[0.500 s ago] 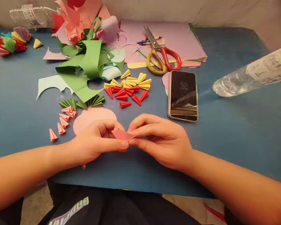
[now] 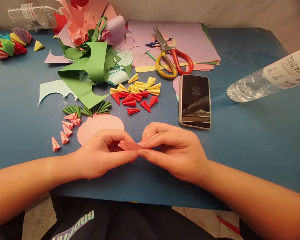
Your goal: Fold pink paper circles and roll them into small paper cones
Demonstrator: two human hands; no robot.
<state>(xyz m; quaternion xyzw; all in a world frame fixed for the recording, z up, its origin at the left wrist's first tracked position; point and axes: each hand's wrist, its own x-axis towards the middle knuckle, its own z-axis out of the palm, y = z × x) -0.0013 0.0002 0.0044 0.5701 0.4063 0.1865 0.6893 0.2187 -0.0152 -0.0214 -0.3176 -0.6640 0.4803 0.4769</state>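
A small piece of pink paper [image 2: 130, 146], partly rolled at its left end, is held between my two hands above the table's front part. My left hand [image 2: 106, 153] pinches its left side with thumb and fingers. The fingers of my right hand [image 2: 177, 151] are closed at its right tip, and a thin needle-like rod [image 2: 155, 137] slants up from there across the fingers. Just behind my left hand lies scalloped pink paper [image 2: 102, 123]. Rolled pink cones [image 2: 65, 137] lie to its left, green cones [image 2: 100, 108] along its top edge.
Red cones [image 2: 130, 101] and yellow cones [image 2: 140, 86] lie beyond my hands, near green paper scraps [image 2: 97, 63]. Scissors [image 2: 166, 53] rest on stacked paper [image 2: 190, 36]. A phone [image 2: 195, 100] and a water bottle [image 2: 265, 76] are to the right. Folded colourful paper pieces [image 2: 11, 43] sit far left.
The rod's upper end has shifted slightly left and down, and the pink paper has turned a little, showing a rolled left end. Both hands stay nearly in place.
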